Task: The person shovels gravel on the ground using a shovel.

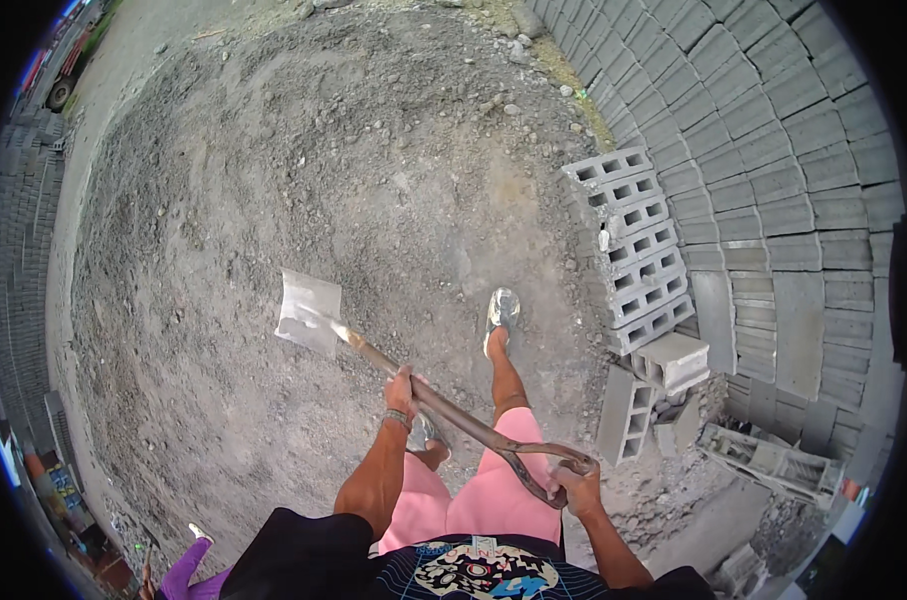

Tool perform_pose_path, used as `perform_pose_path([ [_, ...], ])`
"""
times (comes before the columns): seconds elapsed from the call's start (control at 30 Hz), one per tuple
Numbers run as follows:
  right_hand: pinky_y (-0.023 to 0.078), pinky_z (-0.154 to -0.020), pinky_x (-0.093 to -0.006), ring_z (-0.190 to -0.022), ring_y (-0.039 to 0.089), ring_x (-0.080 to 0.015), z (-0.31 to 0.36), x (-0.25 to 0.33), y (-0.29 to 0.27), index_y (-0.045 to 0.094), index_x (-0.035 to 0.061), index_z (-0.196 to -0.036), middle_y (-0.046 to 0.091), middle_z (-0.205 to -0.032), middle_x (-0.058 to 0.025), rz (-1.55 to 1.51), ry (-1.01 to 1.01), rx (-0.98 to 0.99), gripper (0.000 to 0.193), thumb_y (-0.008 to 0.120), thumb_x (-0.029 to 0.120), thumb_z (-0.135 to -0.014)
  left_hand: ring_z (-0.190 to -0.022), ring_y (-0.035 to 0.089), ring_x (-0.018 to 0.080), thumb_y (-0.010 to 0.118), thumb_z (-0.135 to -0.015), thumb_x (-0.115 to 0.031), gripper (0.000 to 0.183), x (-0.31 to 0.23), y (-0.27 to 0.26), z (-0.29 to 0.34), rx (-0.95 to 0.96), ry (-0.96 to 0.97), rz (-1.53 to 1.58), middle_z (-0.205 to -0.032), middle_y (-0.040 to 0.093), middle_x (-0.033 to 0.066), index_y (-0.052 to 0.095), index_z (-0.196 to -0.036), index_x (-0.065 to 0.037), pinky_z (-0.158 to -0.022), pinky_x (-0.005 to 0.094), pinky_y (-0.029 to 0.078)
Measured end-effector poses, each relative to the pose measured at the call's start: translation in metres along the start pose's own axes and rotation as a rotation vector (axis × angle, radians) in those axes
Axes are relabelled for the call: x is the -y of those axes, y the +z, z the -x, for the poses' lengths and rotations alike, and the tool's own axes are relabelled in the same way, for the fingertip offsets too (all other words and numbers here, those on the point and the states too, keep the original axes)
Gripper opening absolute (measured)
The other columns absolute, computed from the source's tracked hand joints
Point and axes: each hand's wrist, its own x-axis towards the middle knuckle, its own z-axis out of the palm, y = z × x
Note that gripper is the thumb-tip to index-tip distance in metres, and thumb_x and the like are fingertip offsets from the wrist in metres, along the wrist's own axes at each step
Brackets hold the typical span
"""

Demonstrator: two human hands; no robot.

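Across my body I hold a shovel (462, 420) with a brown shaft and a flat, pale metal blade. My left hand (404, 392) is wrapped round the middle of the shaft. At the shaft's near end, my right hand (579, 488) grips the forked D-shaped handle. The shovel blade (310, 312) is out to the left over grey gravelly sand (224, 200), and no load shows on it. Whether the blade touches the sand, I cannot tell.
Hollow concrete blocks (646, 250) stand stacked on the right, with a few loose ones (671, 362) nearer me. Behind them rises a large stack of grey blocks (754, 140). Another person's purple-clad leg (186, 568) shows at lower left. More stacked blocks (19, 250) line the far left.
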Motion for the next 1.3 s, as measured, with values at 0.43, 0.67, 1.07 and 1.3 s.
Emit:
perform_pose_path([
  [0.43, 0.042, -0.041, -0.0322, -0.038, 0.041, -0.0149, -0.167, 0.076, -0.006, 0.060, 0.0076, -0.099, 0.042, -0.051, -0.0016, -1.061, 0.123, -0.607, 0.020, 0.056, 0.005, -0.080, -0.056, 0.063, 0.0229, 0.063, -0.083, -0.017, 0.024, 0.080, 0.365, -0.113, 0.222, 0.048, -1.105, -0.070, 0.063, 0.0131, 0.059, -0.084, 0.007, -0.048, 0.0357, 0.051],
  [0.67, 0.039, -0.040, -0.0294, -0.043, 0.041, -0.0149, -0.299, 0.136, 0.007, 0.059, 0.0102, -0.080, 0.043, -0.055, -0.0013, -1.127, 0.179, -0.636, 0.009, 0.065, 0.008, -0.073, -0.048, 0.056, 0.0207, 0.060, -0.084, -0.015, 0.015, 0.063, 0.432, -0.063, 0.222, -0.154, -0.663, -0.064, 0.057, 0.0080, 0.055, -0.078, -0.002, -0.041, 0.0376, 0.049],
  [1.07, 0.039, -0.038, -0.0325, -0.040, 0.046, -0.0202, -0.364, 0.194, 0.015, 0.050, 0.0100, -0.068, 0.043, -0.052, -0.0024, -1.257, 0.141, -0.487, 0.015, 0.061, 0.010, -0.078, -0.051, 0.057, 0.0219, 0.060, -0.085, -0.011, 0.014, 0.009, 0.527, -0.087, 0.201, -0.127, -0.791, -0.065, 0.057, 0.0091, 0.056, -0.077, 0.000, -0.046, 0.0376, 0.049],
  [1.3, 0.040, -0.041, -0.0309, -0.041, 0.043, -0.0184, -0.453, 0.306, 0.035, 0.050, 0.0078, -0.070, 0.044, -0.055, -0.0034, -1.093, -0.024, -0.371, 0.023, 0.068, 0.018, -0.081, -0.059, 0.060, 0.0241, 0.060, -0.087, -0.023, 0.027, -0.066, 0.620, -0.173, 0.327, -0.061, -0.707, -0.075, 0.060, 0.0111, 0.056, -0.095, 0.003, -0.056, 0.0426, 0.054],
])
